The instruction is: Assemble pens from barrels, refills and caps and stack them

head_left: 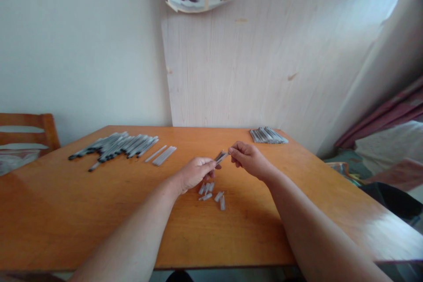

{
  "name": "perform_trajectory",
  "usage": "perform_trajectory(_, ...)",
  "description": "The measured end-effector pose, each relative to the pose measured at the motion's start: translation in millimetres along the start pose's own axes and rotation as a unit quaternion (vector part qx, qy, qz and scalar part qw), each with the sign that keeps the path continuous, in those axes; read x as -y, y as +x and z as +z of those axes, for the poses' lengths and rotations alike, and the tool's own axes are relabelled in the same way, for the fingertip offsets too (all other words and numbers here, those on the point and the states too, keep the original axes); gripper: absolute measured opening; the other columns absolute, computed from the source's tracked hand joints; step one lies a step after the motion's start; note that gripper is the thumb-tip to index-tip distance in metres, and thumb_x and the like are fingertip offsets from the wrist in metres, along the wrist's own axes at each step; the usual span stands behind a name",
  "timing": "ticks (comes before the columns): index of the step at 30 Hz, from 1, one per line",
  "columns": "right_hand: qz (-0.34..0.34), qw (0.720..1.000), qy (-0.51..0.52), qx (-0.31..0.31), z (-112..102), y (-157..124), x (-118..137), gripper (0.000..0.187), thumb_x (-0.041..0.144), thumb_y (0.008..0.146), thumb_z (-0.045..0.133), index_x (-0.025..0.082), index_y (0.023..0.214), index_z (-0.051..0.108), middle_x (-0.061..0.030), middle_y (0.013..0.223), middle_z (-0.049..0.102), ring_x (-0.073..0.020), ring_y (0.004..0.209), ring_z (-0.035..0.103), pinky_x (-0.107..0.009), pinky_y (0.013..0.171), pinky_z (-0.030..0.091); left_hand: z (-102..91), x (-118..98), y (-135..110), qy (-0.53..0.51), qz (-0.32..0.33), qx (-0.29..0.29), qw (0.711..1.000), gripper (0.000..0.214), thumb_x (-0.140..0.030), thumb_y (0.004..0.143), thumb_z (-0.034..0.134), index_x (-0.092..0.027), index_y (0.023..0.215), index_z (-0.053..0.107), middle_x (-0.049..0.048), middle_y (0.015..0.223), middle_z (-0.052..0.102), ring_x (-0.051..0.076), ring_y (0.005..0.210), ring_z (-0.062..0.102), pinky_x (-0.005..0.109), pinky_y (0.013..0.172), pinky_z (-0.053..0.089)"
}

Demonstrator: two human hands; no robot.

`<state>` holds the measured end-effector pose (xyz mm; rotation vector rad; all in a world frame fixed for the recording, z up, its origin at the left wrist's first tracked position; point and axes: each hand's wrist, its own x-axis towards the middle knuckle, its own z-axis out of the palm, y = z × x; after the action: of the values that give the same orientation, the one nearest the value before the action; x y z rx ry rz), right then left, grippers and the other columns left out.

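Note:
My left hand (pixel 197 173) is closed around a slim, dark and clear stick-like piece (pixel 220 157), whose far end points up to the right. At that end the fingertips of my right hand (pixel 245 157) are pinched on a small pale, see-through part. Exactly what the piece is, I cannot make out. On the table below my hands lie several short, clear plastic pieces (pixel 207 188), some with thin tips. Two more of these short pieces (pixel 222 202) lie a little to the right.
Left on the wooden table (pixel 99 211) is a pile of slim grey sticks with black ends (pixel 115 145). Beside it lie flat, clear strips (pixel 164 156). A second stack of grey sticks (pixel 268 135) is at the back right. A wooden chair (pixel 49 131) stands left, a black container (pixel 391 200) right.

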<state>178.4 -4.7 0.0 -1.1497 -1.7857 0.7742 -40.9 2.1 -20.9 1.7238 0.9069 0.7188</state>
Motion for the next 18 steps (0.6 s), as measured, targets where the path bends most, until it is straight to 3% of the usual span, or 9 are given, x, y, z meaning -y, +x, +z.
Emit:
perform_trajectory(7, 0.022, 0.999, 0.050, 0.001, 3.5, -0.4, 3.5, 0.034, 0.050, 0.085, 0.053, 0.019, 0.074, 0.050, 0.0007, 0.062, 0.057, -0.0088, 0.049, 0.048, -0.021, 0.047, 0.035, -0.3, 2.1, 2.5, 0.065, 0.063, -0.056, 0.994, 0.035, -0.048, 0.081, 0.058, -0.014, 0.088, 0.066, 0.0016, 0.077, 0.060, 0.013, 0.072, 0.052, 0.025, 0.067, 0.040)
perform_trajectory(11, 0.031, 0.997, 0.068, 0.003, 6.1, -0.3, 3.9, 0.035, 0.052, 0.084, 0.054, 0.019, 0.074, 0.050, 0.0005, 0.061, 0.058, -0.0088, 0.049, 0.047, -0.021, 0.047, 0.035, 0.4, 2.4, 4.2, 0.073, 0.074, -0.079, 0.991, 0.032, -0.044, 0.077, 0.064, -0.014, 0.088, 0.064, 0.0015, 0.079, 0.061, 0.013, 0.073, 0.052, 0.024, 0.067, 0.039)
perform_trajectory(14, 0.033, 0.997, 0.067, 0.000, 5.9, 0.5, 2.2, 0.034, 0.052, 0.084, 0.054, 0.019, 0.075, 0.051, 0.0005, 0.061, 0.058, -0.0090, 0.049, 0.047, -0.022, 0.047, 0.035, 1.0, 1.8, 4.0, 0.057, 0.066, -0.066, 0.994, 0.035, -0.047, 0.079, 0.061, -0.015, 0.092, 0.064, 0.0024, 0.082, 0.062, 0.014, 0.075, 0.053, 0.025, 0.068, 0.040)
perform_trajectory(18, 0.037, 0.997, 0.065, -0.020, 4.3, 1.9, -1.5, 0.034, 0.051, 0.084, 0.054, 0.019, 0.075, 0.051, 0.0008, 0.060, 0.057, -0.0090, 0.048, 0.046, -0.022, 0.047, 0.035, 0.8, 1.2, 2.4, 0.035, 0.018, -0.030, 0.999, 0.046, -0.056, 0.087, 0.046, -0.014, 0.094, 0.063, 0.0032, 0.074, 0.062, 0.013, 0.067, 0.053, 0.025, 0.062, 0.040)
